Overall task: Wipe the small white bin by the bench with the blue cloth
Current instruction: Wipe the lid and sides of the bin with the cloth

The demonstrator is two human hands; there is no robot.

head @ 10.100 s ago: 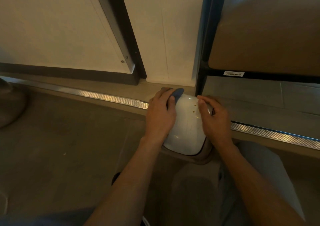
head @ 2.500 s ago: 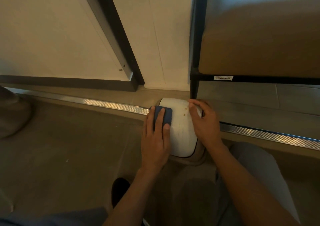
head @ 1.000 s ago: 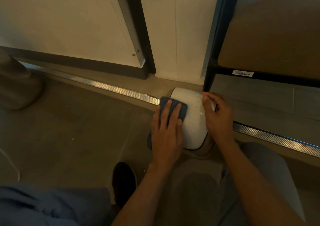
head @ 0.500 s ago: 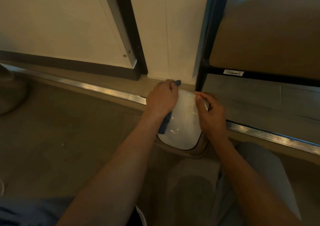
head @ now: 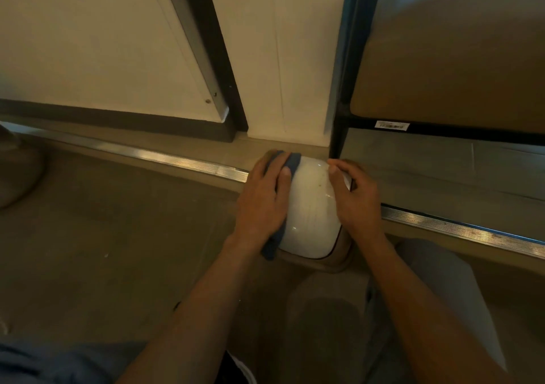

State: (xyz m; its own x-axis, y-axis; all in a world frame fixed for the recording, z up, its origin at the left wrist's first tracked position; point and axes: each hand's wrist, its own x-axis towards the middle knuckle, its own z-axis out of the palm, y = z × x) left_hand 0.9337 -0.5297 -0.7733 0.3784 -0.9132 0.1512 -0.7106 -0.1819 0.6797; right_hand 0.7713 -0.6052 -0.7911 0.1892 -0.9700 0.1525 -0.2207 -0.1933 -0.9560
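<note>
The small white bin [head: 311, 209] stands on the floor by the bench's dark leg, its rounded lid facing up with a few brown specks. My left hand [head: 264, 199] lies flat over the bin's left side and presses the blue cloth [head: 292, 162] against it; cloth shows past the fingertips and below the wrist. My right hand [head: 354, 198] grips the bin's right edge, fingers curled over the lid.
A bench [head: 442, 59] with a dark frame and a barcode label stands at the right. A metal floor track [head: 177, 161] runs behind the bin. A dark door frame [head: 212, 44] rises at the back. My knee and shoe are below.
My left hand has flattened and slid down the bin's left side from the far top corner, with the cloth under it. The right hand kept its hold.
</note>
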